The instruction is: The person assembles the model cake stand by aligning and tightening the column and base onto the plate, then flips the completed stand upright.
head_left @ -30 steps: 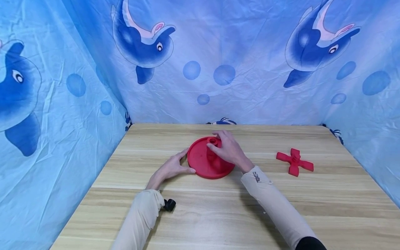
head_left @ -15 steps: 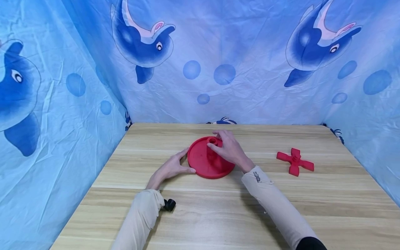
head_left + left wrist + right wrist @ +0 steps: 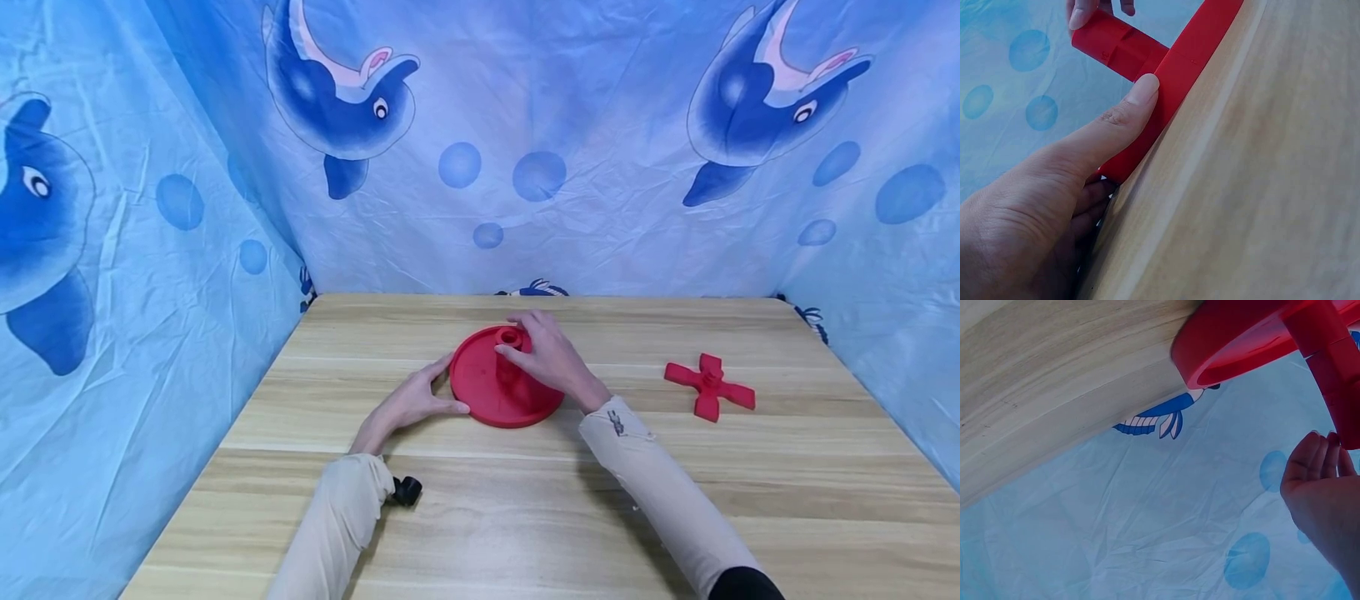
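A round red plate-like base (image 3: 474, 383) with a raised rim lies on the wooden table, and a hollow red post (image 3: 1124, 51) stands up from it. My left hand (image 3: 417, 398) holds the base's left side, thumb at the near rim and fingers spread round the far side. In the left wrist view that thumb (image 3: 1135, 100) presses against the rim's outer wall. My right hand (image 3: 553, 360) grips the post near its top, with the thumb on the near side and fingers behind. Its open hole shows between them. A seam crosses the post in the right wrist view.
To the right on the table (image 3: 480, 517) lies a red four-armed cross piece (image 3: 710, 386) with a raised peg at its centre. A blue curtain (image 3: 600, 242) with dolphin prints encloses the table's back and sides. A small black object (image 3: 407, 492) sits by the left cuff.
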### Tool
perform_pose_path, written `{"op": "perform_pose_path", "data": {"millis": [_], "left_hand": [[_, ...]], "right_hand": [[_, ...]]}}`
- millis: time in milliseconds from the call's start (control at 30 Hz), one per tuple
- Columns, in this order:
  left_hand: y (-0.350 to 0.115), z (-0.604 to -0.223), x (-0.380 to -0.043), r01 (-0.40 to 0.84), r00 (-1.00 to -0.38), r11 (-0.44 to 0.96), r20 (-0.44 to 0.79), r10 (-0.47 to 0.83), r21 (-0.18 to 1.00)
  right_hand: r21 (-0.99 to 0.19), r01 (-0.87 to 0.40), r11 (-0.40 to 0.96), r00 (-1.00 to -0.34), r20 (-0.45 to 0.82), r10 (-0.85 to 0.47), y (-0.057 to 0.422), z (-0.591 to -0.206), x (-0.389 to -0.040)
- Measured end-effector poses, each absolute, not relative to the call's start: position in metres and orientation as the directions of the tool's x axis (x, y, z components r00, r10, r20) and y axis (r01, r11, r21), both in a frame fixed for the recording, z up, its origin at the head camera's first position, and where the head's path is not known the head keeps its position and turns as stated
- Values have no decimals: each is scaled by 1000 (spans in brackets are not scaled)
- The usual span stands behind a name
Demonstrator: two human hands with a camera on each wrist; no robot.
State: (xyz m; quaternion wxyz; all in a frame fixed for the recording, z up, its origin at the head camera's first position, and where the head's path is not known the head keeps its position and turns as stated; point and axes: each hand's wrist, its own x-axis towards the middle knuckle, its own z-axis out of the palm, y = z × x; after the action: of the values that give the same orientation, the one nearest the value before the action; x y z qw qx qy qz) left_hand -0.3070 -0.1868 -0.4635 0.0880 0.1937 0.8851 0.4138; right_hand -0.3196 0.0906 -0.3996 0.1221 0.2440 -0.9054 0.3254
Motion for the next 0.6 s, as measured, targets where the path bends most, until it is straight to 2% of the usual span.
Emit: {"op": "perform_pose_path", "data": {"millis": [333, 600], "left_hand": [[-188, -463, -307, 262, -912, 587, -3, 410, 766], [-188, -465, -309, 270, -911, 588, 5, 412, 762]], "right_hand": [[-518, -547, 658, -835, 399, -380, 90, -399, -319], [-526, -521, 672, -851, 384, -359, 90, -399, -321]]}}
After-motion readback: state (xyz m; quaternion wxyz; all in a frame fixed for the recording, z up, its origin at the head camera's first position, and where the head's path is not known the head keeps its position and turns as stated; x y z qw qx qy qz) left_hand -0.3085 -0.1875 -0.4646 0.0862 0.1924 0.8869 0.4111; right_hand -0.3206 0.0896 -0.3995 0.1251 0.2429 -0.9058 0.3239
